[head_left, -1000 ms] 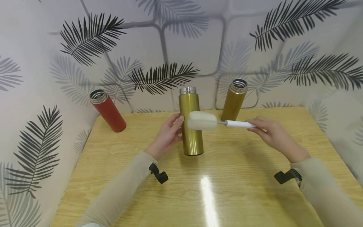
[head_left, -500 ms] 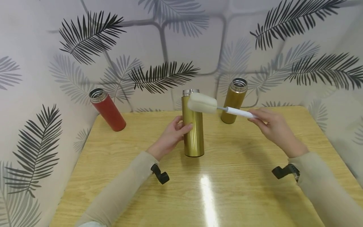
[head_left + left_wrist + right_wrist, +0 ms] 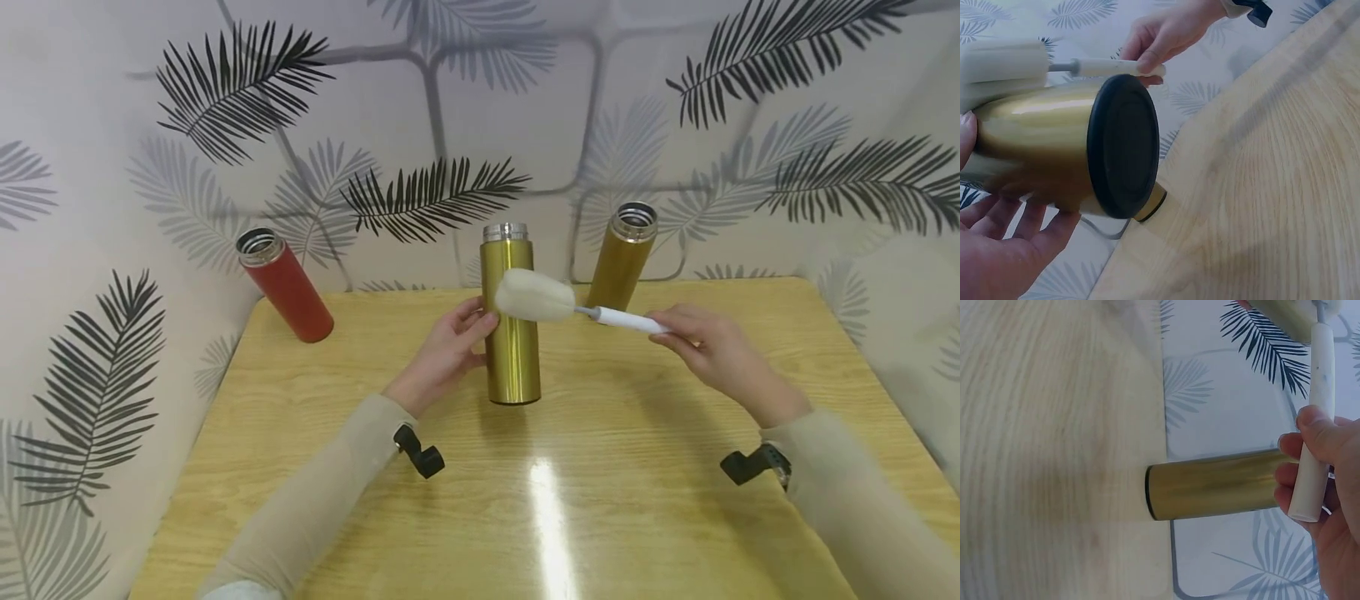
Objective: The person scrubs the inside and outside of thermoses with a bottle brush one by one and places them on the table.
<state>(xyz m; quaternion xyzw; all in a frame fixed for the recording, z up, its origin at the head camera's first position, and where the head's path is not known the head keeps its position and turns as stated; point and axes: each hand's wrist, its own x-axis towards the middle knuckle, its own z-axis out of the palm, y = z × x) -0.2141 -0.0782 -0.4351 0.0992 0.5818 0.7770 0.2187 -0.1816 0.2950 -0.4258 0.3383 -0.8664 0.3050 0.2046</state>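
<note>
Gripping the tall gold bottle [image 3: 513,358] near the middle of the head view, our left hand [image 3: 450,346] wraps its side, while our right hand [image 3: 712,350], right of centre, pinches the brush [image 3: 583,311] by its white handle [image 3: 626,321]. We judge the bottle stiff and slick, not very heavy, so an encircling hold around mid-body suits it; the brush should be light, its sponge head [image 3: 536,295] soft, and best held by the handle. The left wrist view shows us the whole black base [image 3: 1124,147], off the table [image 3: 1254,200]; the head view hides its underside. Whether the sponge head presses firmly we cannot tell. Only the head view shows the red bottle [image 3: 290,292], centre left.
</note>
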